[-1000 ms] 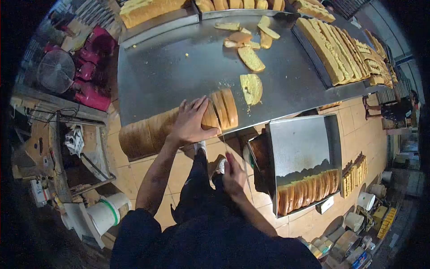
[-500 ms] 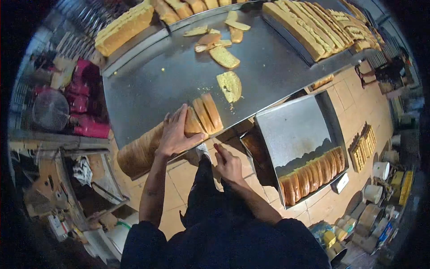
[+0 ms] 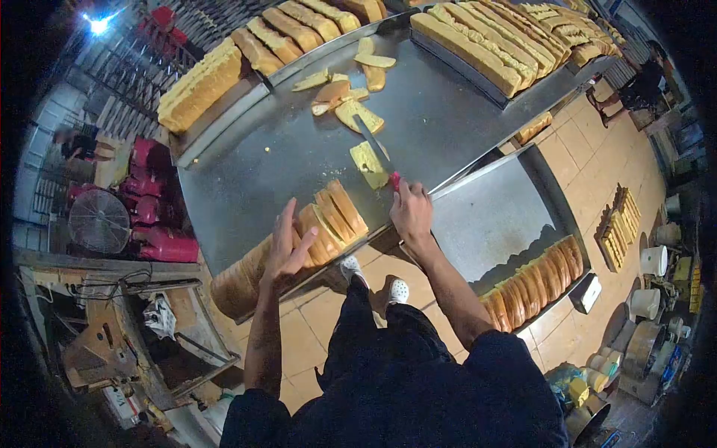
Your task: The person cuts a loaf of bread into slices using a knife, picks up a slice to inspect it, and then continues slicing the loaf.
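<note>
My left hand [image 3: 282, 250] rests with its fingers apart on a long sliced loaf [image 3: 243, 280] along the near edge of the metal table [image 3: 254, 187]. Several cut slices [image 3: 340, 213] lean at the loaf's right end. Closed round the red handle of a long knife [image 3: 372, 142], my right hand [image 3: 411, 213] is over the table's front edge. The blade points away from me, above a flat bread piece [image 3: 369, 165]. More cut pieces [image 3: 358, 114] lie farther back.
Long loaves [image 3: 478, 48] stand in a tin at the back right, others [image 3: 200, 84] at the back left. Right of my legs, a tray [image 3: 485, 216] holds a row of slices [image 3: 534, 284]. A fan [image 3: 98, 220] stands left. A person [image 3: 642, 88] is far right.
My right hand has moved up and right from beside the loaf, and the knife now shows over the table. My left hand has lifted its fingers somewhat. The view has shifted.
</note>
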Action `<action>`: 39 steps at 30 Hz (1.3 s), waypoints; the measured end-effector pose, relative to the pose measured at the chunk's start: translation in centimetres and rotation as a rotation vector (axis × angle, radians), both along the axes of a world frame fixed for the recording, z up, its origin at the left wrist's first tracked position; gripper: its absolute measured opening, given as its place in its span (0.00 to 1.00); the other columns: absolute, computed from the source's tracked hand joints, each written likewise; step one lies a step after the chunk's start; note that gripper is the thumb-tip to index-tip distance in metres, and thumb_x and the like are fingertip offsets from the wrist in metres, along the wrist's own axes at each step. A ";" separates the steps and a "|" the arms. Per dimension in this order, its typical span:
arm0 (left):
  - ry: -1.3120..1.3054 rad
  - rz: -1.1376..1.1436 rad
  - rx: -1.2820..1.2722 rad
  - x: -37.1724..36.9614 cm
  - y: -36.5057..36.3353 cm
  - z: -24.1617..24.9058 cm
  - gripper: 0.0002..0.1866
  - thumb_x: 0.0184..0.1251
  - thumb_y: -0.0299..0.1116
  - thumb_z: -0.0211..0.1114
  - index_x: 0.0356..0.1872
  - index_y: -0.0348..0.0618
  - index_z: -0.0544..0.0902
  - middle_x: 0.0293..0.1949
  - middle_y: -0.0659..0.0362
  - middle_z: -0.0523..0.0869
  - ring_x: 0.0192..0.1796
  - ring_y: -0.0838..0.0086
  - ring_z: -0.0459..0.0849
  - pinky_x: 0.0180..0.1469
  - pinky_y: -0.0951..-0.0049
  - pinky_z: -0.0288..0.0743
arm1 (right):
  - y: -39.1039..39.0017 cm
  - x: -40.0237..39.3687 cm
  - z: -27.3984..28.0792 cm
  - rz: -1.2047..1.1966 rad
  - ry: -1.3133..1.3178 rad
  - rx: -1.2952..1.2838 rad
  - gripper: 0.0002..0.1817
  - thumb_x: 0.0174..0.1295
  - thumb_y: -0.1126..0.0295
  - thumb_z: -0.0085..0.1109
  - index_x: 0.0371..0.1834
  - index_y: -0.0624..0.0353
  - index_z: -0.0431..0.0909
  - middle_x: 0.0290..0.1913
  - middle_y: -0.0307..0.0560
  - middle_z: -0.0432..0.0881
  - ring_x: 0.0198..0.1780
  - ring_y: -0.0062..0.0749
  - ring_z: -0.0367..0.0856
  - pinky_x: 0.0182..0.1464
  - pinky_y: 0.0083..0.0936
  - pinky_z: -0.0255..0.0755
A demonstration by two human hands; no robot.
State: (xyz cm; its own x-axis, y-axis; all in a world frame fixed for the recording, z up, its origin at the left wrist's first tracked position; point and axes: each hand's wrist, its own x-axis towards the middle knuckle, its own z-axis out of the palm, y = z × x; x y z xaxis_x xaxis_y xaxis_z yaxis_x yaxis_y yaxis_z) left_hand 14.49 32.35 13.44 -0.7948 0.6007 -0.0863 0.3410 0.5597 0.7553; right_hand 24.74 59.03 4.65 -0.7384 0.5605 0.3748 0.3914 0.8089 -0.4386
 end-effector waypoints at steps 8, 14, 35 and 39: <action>0.156 -0.033 0.225 -0.7 -1.7 -0.9 0.36 0.68 0.38 0.70 0.72 0.36 0.66 0.72 0.42 0.69 0.74 0.49 0.67 0.75 0.54 0.59 | -5.2 -3.5 6.8 0.384 -0.222 -0.656 0.57 0.48 0.46 0.76 0.73 0.71 0.56 0.59 0.78 0.76 0.63 0.67 0.76 0.65 0.47 0.71; 0.371 -0.359 -0.171 1.1 -0.4 2.0 0.28 0.65 0.41 0.70 0.66 0.50 0.78 0.75 0.41 0.63 0.75 0.46 0.66 0.76 0.51 0.59 | -1.5 -2.7 5.5 0.286 -0.083 -1.252 0.25 0.54 0.65 0.68 0.50 0.74 0.77 0.40 0.55 0.86 0.42 0.35 0.84 0.45 0.32 0.78; 0.066 -0.182 -0.030 0.6 7.7 3.9 0.23 0.71 0.39 0.66 0.62 0.40 0.79 0.62 0.45 0.81 0.66 0.53 0.78 0.67 0.57 0.71 | 0.5 5.0 9.1 0.050 0.905 -1.822 0.21 0.60 0.75 0.57 0.57 0.71 0.72 0.45 0.50 0.81 0.41 0.31 0.85 0.40 0.25 0.84; 0.131 -0.568 -0.357 -2.3 7.8 3.6 0.24 0.64 0.47 0.71 0.56 0.45 0.83 0.52 0.47 0.87 0.59 0.49 0.81 0.67 0.54 0.70 | 2.5 6.8 8.3 0.057 0.913 -1.647 0.23 0.58 0.72 0.54 0.56 0.73 0.72 0.49 0.54 0.81 0.48 0.34 0.84 0.54 0.30 0.80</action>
